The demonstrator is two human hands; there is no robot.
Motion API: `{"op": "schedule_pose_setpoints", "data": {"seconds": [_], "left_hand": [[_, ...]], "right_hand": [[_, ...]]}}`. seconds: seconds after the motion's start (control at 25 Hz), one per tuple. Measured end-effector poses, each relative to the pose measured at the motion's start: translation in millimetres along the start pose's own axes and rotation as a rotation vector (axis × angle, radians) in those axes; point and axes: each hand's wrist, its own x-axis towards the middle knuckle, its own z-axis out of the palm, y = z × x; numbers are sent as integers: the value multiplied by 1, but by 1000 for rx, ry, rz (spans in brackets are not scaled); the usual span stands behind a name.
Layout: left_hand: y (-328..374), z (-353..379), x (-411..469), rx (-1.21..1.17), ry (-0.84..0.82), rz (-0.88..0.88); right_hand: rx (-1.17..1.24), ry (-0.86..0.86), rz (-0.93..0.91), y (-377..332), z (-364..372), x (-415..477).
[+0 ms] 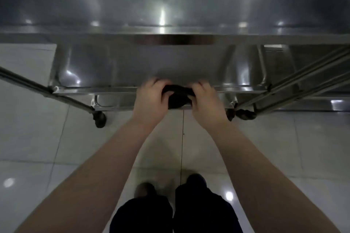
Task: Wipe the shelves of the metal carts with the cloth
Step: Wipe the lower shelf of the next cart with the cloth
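A stainless steel cart [170, 15] stands in front of me, its shiny top shelf filling the upper half of the view. Below it I see the middle shelf [144, 66] and the front edge of the lowest shelf [113, 107]. A dark cloth [177, 96] is bunched between my hands at the middle shelf's front rim. My left hand [151, 100] grips the cloth's left end with curled fingers. My right hand [205, 103] grips its right end the same way. Most of the cloth is hidden by my fingers.
Slanted metal legs run out at the left [43, 89] and right [303, 89]. Black caster wheels sit at the left [99, 118] and right [244, 114]. A second metal cart [312, 73] stands to the right. Glossy pale floor tiles [47, 147] lie below, with my feet [170, 191] near the bottom.
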Motion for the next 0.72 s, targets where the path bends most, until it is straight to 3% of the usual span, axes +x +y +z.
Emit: {"op": "schedule_pose_setpoints", "data": {"seconds": [0.24,0.44,0.6,0.72], "left_hand": [[-53,81,86,-135,88,13],[-97,122,152,193,-4,-26],[-124,122,162,147,176,36],[-127,120,188,223,64,55]], "right_hand": [[-105,140,-124,71,49,88],[-530,23,41,87,90,166],[-602,167,-39,80,111,167],[-472,-44,-42,73,135,149]]}}
